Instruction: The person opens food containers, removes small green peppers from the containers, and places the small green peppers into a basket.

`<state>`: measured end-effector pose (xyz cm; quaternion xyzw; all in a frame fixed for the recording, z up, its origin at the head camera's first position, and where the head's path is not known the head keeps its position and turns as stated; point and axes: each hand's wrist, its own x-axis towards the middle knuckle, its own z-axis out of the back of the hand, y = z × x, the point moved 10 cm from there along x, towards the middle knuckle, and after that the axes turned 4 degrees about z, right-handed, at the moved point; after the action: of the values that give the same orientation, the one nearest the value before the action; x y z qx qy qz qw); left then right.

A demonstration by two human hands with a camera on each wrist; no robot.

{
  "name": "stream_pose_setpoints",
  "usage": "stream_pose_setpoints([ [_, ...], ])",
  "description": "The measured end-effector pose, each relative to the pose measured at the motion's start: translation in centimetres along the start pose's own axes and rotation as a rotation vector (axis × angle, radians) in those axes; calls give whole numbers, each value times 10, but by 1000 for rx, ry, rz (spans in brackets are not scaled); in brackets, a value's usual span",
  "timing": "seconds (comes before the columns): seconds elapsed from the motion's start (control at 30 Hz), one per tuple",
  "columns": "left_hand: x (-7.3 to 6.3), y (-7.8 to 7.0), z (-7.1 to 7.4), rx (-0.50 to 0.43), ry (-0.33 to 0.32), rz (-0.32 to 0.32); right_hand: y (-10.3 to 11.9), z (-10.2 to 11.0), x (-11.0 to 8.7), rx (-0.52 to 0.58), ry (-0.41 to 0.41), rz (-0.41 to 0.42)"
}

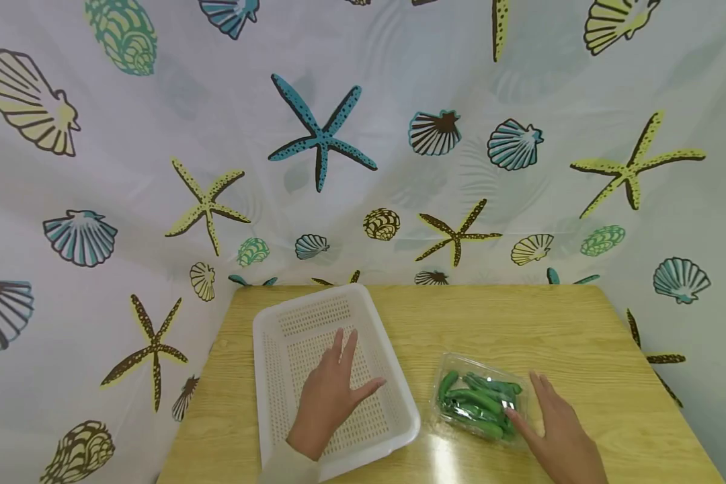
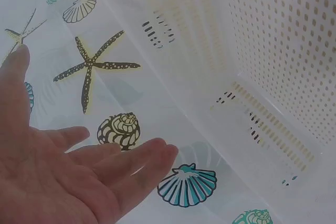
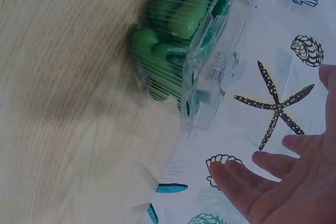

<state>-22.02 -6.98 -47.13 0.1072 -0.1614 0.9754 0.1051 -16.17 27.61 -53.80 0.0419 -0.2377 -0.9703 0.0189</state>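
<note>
A white perforated plastic basket [image 1: 393,356] stands at the left of the wooden table, its slotted walls [image 2: 283,140] large in the left wrist view. Over it hovers my left hand [image 1: 329,390], fingers spread and nothing held. To the right sits a clear plastic clamshell box [image 1: 460,363] with a lid over several green peppers [image 1: 478,403]. My right hand [image 1: 559,430] is at the box's right side, thumb overlapping its edge in the head view, fingers extended. In the right wrist view, the peppers [image 3: 173,51] show through the ribbed box and a gap separates box and hand.
The light wooden table [image 1: 496,316] has its far edge against a white curtain [image 1: 399,81] printed with starfish and shells, which also runs along both sides. Glare shows on the wood near the basket's front right corner.
</note>
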Motion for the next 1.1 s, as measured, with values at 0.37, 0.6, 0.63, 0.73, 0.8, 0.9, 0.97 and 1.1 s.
stream_pose_setpoints([
  [0.37,-7,-23,-8,-94,10,-61,-33,-15,-13,265,47,-204],
  [0.6,-13,-48,-9,16,-29,-153,-45,-21,-25,334,26,-269],
  [0.63,-14,-52,-10,45,-35,-167,-47,-22,-27,340,16,-277],
  [0.73,-19,-66,-12,113,-53,-208,-52,-23,-31,342,-24,-288],
  [0.8,-21,-74,-16,145,-53,-229,-54,-24,-34,341,-49,-298],
  [0.9,-25,-84,-20,189,-50,-251,-58,-28,-38,376,-91,-328],
  [0.97,-27,-89,-22,205,-42,-259,-60,-32,-39,418,-116,-346],
  [1.1,-30,-102,-27,235,-7,-279,-64,-36,-42,493,-172,-358],
])
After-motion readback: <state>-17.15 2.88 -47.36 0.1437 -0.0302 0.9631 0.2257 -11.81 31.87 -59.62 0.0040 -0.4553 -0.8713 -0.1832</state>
